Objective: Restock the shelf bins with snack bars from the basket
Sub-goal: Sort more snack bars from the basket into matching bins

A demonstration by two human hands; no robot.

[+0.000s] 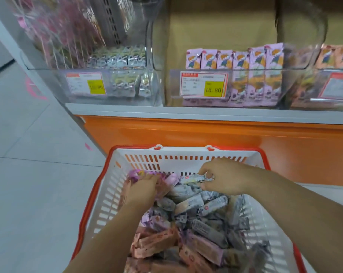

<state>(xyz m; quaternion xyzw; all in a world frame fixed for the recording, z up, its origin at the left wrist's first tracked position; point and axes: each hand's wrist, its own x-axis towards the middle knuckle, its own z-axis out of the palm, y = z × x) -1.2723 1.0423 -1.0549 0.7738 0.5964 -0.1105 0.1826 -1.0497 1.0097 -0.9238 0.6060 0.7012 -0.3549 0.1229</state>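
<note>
Head view: left hand [145, 189] is curled around a bunch of pink-purple bars [147, 174] at the far-left of the basket [186, 154], with its fingertips buried in wrappers. Right hand [224, 177] pinches one grey-white bar [196, 179] near the far wall. A pile of loose bars [196, 223] fills the basket; the print is blurred. The basket's near edge is cut off. On the shelf, the left bin [107, 83] holds silver packs, the middle bin [245, 75] pink packs, and the right bin [336, 83] is cropped.

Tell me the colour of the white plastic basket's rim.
Red-orange; the head view shows the white plastic basket's rim best.
</note>
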